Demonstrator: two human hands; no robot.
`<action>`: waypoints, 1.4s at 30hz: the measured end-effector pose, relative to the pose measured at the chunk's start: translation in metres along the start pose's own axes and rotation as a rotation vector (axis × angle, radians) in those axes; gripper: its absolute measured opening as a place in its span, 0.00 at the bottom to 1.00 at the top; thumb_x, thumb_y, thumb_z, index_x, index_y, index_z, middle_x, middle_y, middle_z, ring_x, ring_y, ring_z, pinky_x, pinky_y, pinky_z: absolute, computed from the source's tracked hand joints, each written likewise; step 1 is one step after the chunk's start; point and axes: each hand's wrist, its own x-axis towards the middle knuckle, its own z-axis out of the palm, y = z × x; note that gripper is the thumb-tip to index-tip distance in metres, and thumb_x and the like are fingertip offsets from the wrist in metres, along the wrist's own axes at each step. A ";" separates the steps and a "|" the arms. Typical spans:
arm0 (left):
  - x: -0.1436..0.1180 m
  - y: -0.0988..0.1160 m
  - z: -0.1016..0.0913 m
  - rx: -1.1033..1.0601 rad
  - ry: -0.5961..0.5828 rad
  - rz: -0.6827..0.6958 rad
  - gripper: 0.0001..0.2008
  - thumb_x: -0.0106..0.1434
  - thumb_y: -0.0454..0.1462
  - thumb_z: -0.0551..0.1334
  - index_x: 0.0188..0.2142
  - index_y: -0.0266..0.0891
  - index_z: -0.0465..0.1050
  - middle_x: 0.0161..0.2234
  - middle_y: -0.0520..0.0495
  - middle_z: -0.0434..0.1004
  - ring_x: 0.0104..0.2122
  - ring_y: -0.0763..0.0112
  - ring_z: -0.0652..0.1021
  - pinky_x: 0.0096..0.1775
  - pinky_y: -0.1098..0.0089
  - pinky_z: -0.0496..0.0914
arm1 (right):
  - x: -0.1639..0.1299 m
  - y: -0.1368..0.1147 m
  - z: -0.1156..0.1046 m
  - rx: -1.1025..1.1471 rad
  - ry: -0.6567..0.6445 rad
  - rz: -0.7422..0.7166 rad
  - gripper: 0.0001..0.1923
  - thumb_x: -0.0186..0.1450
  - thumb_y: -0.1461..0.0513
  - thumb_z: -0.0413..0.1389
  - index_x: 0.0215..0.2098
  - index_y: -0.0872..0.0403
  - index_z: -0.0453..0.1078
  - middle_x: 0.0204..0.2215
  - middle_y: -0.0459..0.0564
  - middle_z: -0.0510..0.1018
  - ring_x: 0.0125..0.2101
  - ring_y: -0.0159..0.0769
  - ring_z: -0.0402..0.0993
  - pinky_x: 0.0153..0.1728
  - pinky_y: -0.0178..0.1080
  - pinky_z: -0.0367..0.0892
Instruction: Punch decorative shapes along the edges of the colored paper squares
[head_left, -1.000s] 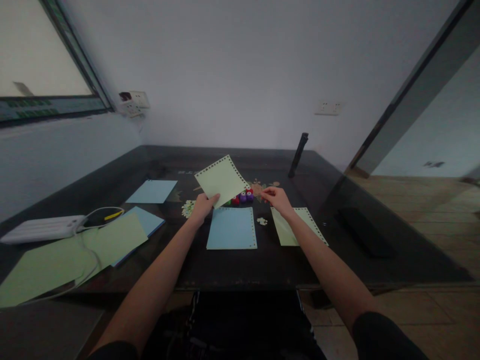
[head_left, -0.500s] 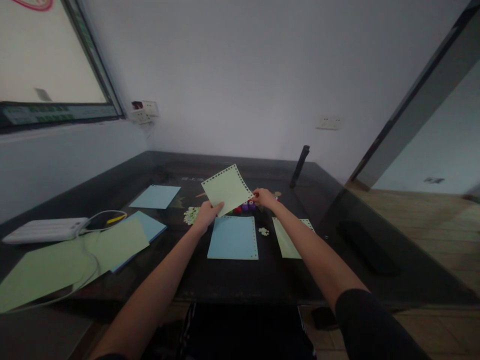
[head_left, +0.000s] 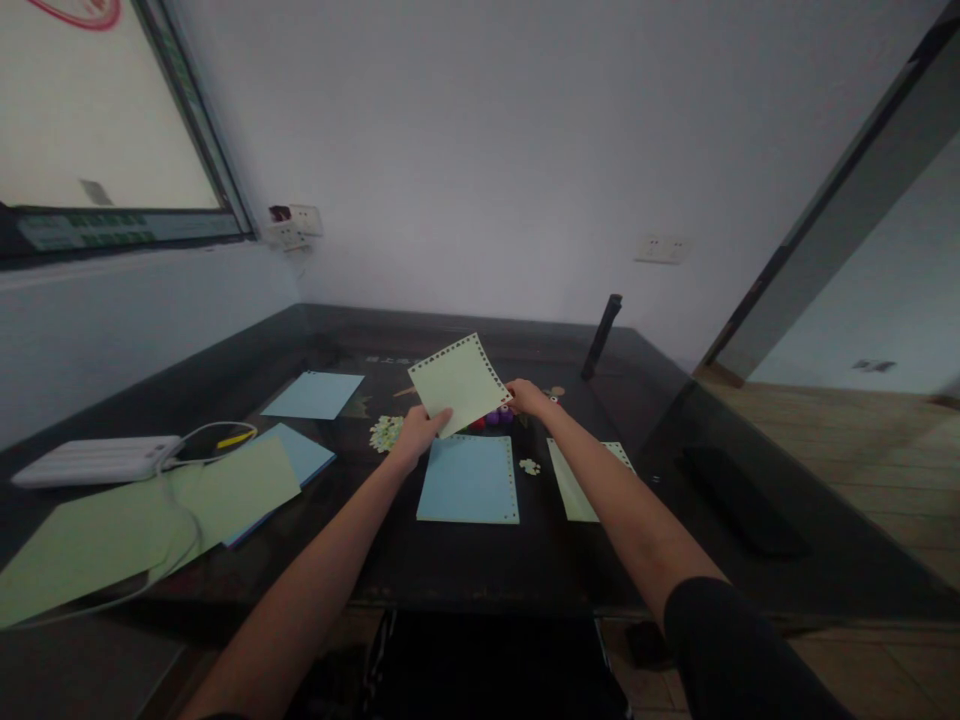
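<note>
Above the dark table I hold up a tilted pale green sheet of paper [head_left: 459, 385] with a row of punched holes along its upper and right edges. My left hand [head_left: 420, 432] is closed on its lower left edge, thumb on top. My right hand [head_left: 528, 397] pinches at the sheet's right corner; the fingertips are partly hidden. Below lies a light blue sheet [head_left: 469, 480] with holes down its right side. Small green paper bits form a pile [head_left: 386, 433] beside my left hand and a smaller pile [head_left: 529, 466] under my right arm. Purple and red small objects [head_left: 499, 415] show behind the sheet.
Another punched green sheet [head_left: 574, 490] lies partly under my right forearm. To the left are a blue sheet [head_left: 315, 395], more green sheets [head_left: 247, 490], a white power bank [head_left: 97, 460] and its cable. A black upright stick [head_left: 601, 337] and a dark flat case [head_left: 742, 500] are to the right.
The whole view has shifted slightly. Both hands keep hold of the green sheet, and its position between them looks almost the same.
</note>
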 end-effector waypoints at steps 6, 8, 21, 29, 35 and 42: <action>-0.003 -0.001 0.006 -0.056 -0.049 -0.011 0.13 0.52 0.40 0.63 0.32 0.31 0.75 0.26 0.44 0.78 0.20 0.73 0.72 0.23 0.73 0.64 | -0.029 0.001 -0.020 0.223 0.136 0.034 0.10 0.58 0.67 0.58 0.40 0.58 0.71 0.36 0.54 0.79 0.29 0.31 0.75 0.31 0.33 0.69; -0.005 0.000 0.009 -0.108 -0.063 -0.011 0.13 0.51 0.39 0.64 0.34 0.31 0.75 0.27 0.45 0.78 0.20 0.73 0.71 0.23 0.73 0.64 | -0.054 -0.001 -0.028 0.509 0.142 0.041 0.11 0.57 0.65 0.59 0.39 0.58 0.71 0.32 0.52 0.79 0.24 0.30 0.74 0.28 0.34 0.70; -0.012 -0.001 0.018 -0.213 -0.227 0.027 0.14 0.53 0.44 0.64 0.28 0.32 0.71 0.16 0.50 0.71 0.16 0.77 0.67 0.20 0.76 0.57 | -0.154 -0.014 -0.009 1.565 0.086 0.085 0.18 0.52 0.62 0.66 0.40 0.54 0.73 0.34 0.49 0.78 0.32 0.34 0.77 0.43 0.42 0.73; -0.012 -0.009 0.024 -0.057 -0.261 0.112 0.20 0.55 0.50 0.62 0.27 0.32 0.71 0.18 0.46 0.74 0.17 0.75 0.68 0.21 0.74 0.59 | -0.147 -0.007 0.007 1.605 0.197 0.135 0.20 0.49 0.62 0.68 0.39 0.54 0.72 0.30 0.47 0.77 0.30 0.36 0.78 0.42 0.44 0.74; -0.013 -0.010 0.024 0.011 -0.288 0.125 0.20 0.54 0.50 0.62 0.26 0.32 0.72 0.19 0.45 0.75 0.18 0.72 0.70 0.22 0.73 0.60 | -0.144 -0.008 0.013 1.610 0.213 0.149 0.16 0.48 0.64 0.68 0.34 0.56 0.70 0.31 0.49 0.77 0.31 0.36 0.78 0.43 0.44 0.74; -0.015 -0.008 0.026 0.020 -0.320 0.124 0.19 0.55 0.49 0.61 0.25 0.32 0.72 0.19 0.45 0.75 0.18 0.74 0.68 0.22 0.74 0.61 | -0.145 -0.009 0.013 1.615 0.207 0.157 0.17 0.47 0.63 0.69 0.33 0.55 0.69 0.30 0.48 0.77 0.30 0.36 0.78 0.40 0.41 0.75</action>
